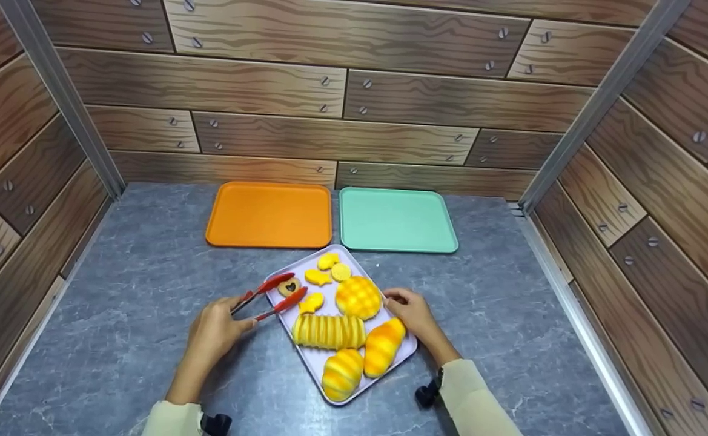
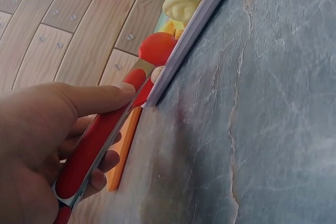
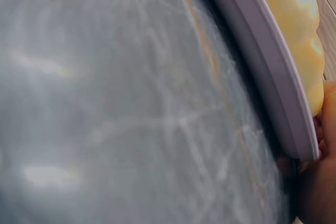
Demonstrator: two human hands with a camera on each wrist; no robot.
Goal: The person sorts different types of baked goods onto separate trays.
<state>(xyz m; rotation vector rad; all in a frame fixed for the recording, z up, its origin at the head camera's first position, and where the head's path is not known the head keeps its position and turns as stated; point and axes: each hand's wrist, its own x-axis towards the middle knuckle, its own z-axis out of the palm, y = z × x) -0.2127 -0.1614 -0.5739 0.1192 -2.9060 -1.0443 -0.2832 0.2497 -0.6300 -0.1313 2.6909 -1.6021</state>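
My left hand (image 1: 215,330) grips red tongs (image 1: 293,298), their tips on either side of a round cookie (image 1: 290,286) with a dark heart. The cookie lies at the left corner of a tilted lilac tray (image 1: 317,357). At the tray's right edge, my right hand (image 1: 414,312) holds the rim, some fingers hidden. Beside that hand are a round crosshatched bun (image 1: 358,297) and a croissant-like bread (image 1: 384,347). A ridged loaf (image 1: 328,332) and a striped roll (image 1: 342,373) fill the near part. Several small yellow pieces (image 1: 317,277) lie toward the far corner.
Behind the lilac tray, an orange tray (image 1: 272,215) stands at the left and a mint green tray (image 1: 396,219) at the right, side by side. Wood-patterned walls (image 1: 390,97) enclose the grey marbled table (image 1: 148,260) at the back and both sides.
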